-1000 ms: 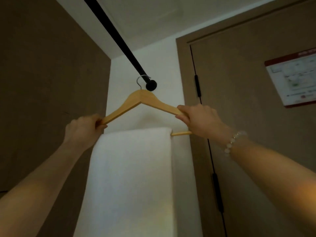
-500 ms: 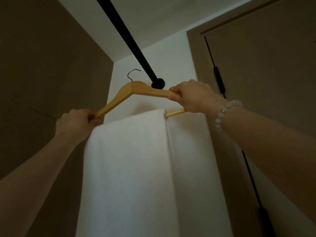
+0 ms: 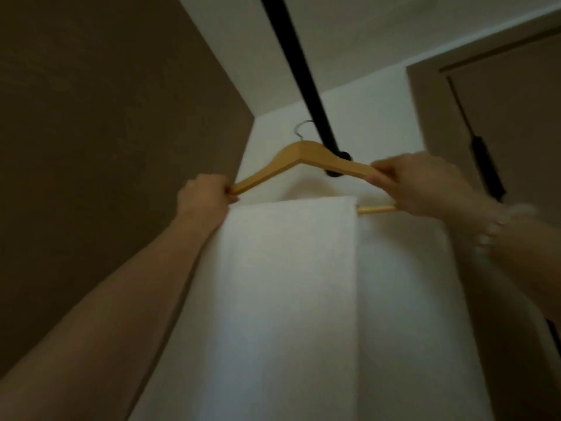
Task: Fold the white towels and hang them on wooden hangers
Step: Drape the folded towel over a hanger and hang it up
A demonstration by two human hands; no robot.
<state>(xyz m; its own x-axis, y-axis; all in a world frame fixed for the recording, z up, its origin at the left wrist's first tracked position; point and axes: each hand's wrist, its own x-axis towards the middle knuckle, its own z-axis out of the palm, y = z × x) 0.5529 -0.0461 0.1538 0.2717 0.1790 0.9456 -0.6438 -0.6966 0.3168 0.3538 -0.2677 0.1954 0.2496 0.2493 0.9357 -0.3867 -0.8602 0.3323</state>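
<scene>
A wooden hanger (image 3: pixel 291 159) is held up high in front of me, its metal hook (image 3: pixel 302 129) just left of the black rail (image 3: pixel 303 74); I cannot tell whether the hook is over the rail. A folded white towel (image 3: pixel 285 293) hangs over the hanger's lower bar and drops down out of frame. My left hand (image 3: pixel 203 199) grips the hanger's left end. My right hand (image 3: pixel 425 183) grips the right end, blurred, with a bead bracelet on the wrist. A short bare piece of the bar (image 3: pixel 376 209) shows between towel and right hand.
The black rail runs from the top of the view to a round end fitting (image 3: pixel 337 165) on the white wall. A brown panel (image 3: pixel 106 132) stands close on the left. A brown door (image 3: pixel 501 132) with black hinges is on the right.
The view has tilted up and swung right. The hanger with the towel has shifted right under the rail and levelled out; both hands keep their grip on its ends.
</scene>
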